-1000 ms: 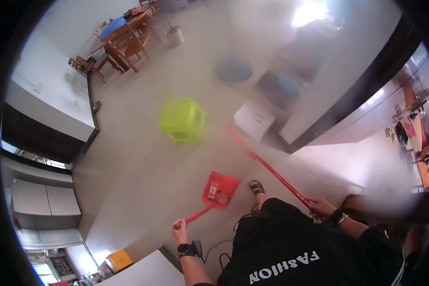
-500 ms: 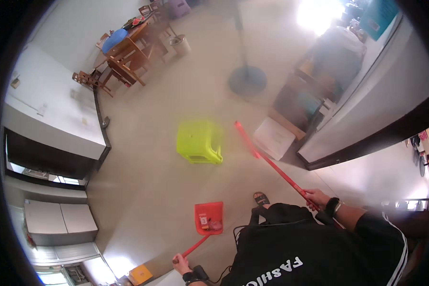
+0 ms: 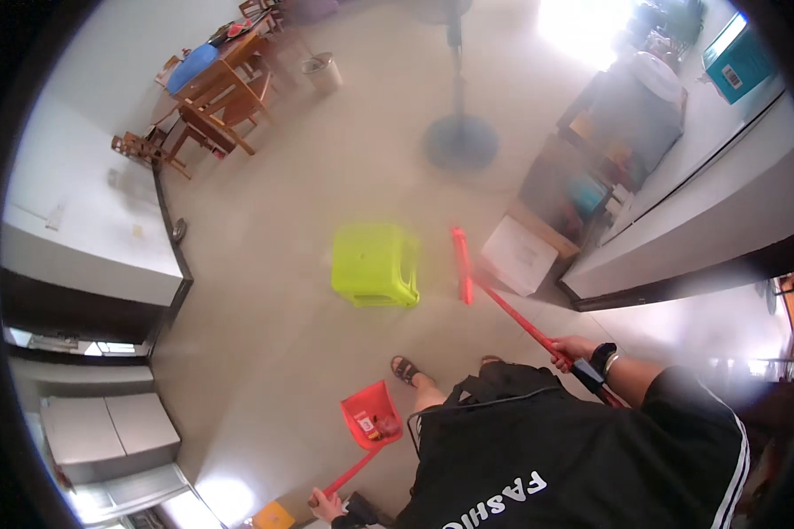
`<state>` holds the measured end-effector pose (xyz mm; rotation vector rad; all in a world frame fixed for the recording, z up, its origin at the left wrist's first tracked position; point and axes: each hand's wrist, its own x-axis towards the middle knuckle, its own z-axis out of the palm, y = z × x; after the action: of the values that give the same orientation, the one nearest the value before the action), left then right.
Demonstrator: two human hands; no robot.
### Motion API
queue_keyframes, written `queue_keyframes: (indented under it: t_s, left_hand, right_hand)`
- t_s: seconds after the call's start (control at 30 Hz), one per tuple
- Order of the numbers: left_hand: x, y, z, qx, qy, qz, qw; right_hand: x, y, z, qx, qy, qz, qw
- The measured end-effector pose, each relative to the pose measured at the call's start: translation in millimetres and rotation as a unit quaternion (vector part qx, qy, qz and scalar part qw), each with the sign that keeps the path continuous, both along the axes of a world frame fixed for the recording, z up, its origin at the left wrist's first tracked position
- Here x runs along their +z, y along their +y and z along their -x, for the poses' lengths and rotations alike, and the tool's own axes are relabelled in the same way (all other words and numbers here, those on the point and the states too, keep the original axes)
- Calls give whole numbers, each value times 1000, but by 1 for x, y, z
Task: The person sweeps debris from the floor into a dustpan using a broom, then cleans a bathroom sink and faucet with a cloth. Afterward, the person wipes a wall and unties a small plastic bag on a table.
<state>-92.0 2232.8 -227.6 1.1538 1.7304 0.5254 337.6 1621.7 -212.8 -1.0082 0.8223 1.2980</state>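
Observation:
My left hand [image 3: 326,505] is closed round the end of the dustpan's red handle, low in the view. The red dustpan [image 3: 355,409] hangs over or rests on the floor, which I cannot tell, with small packets and scraps [image 3: 379,427] inside. On the right, my right hand [image 3: 573,353] grips the long red shaft of a broom [image 3: 513,315]. Its narrow bar-shaped head points away from me, between a lime-green plastic stool [image 3: 369,263] and a white box [image 3: 518,254]. Whether the head has bristles is not clear.
A grey pedestal fan [image 3: 460,144] stands beyond the stool. Wooden chairs [image 3: 225,93] and a table are far left, beside a bin [image 3: 323,74]. Cartons and covered goods [image 3: 622,110] line the right wall. My sandalled foot [image 3: 404,370] is near the dustpan.
The broom head has swung from a slant to nearly straight ahead. The dustpan has shifted left and tilted. My other sandalled foot has come into view on the left, and the whole view has shifted.

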Motion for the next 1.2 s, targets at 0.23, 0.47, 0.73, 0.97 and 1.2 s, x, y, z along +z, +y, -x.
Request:
queue_keyframes:
  t_s: [0.23,0.47,0.73,0.97,1.2]
  left_hand:
    - [-54,144,-23,-76,28,35,996]
    - [-9,244,-118,-141,-26,31,989]
    - [46,325,-259,-216,-1,-27,976]
    - [34,460,-333,-328,35,-124,936]
    - [68,506,-469,-355,-5,-115,928]
  right_hand:
    - [-31,100,-34,-90,-25,14,996]
    - [-66,197,-111,-155,-102,30,982]
    - [-84,277,-217,-97,-259,168,946]
    - [-34,329,-214,-108,-248,324,907]
    - [-84,358,-264,153,-231,498,822]
